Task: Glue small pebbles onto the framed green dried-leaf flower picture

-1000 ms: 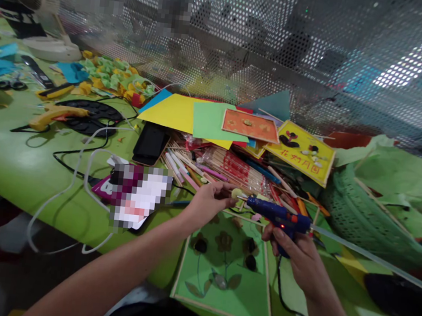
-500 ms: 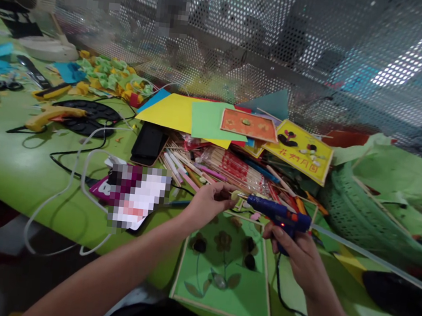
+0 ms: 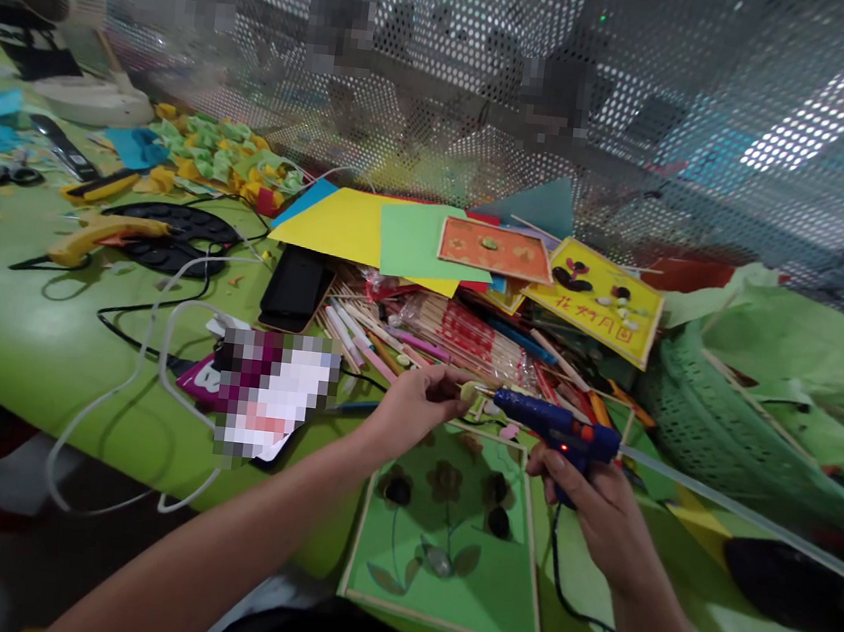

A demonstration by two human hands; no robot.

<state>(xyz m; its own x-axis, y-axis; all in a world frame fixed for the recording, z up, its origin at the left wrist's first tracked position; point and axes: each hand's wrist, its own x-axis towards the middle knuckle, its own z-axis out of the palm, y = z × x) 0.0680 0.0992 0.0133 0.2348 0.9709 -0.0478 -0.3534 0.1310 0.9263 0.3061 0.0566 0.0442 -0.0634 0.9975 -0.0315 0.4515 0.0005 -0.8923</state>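
My right hand point(image 3: 577, 483) is closed round the handle of a blue hot glue gun point(image 3: 551, 420), whose small red light glows. A long clear glue stick point(image 3: 719, 503) sticks out of its back end. The gun's nozzle points left and meets a small pale yellow-green piece point(image 3: 469, 391), pinched in the fingertips of my left hand point(image 3: 424, 402). I cannot make out whether it is a pebble or something else. Below both hands lies a green picture panel point(image 3: 452, 571) with a thin stick frame, bearing flower shapes, stems, leaves and dark stones.
Behind my hands are packed wooden sticks point(image 3: 458, 325), coloured card point(image 3: 333, 226) and two small framed pictures. A green basket point(image 3: 751, 411) stands right. On the left are a phone point(image 3: 284, 402), white cables, a yellow glue gun point(image 3: 98, 237) and a fan point(image 3: 75, 99).
The view has shifted very slightly. Both hands, the glue gun and the small piece keep almost the same places, nozzle against the piece.
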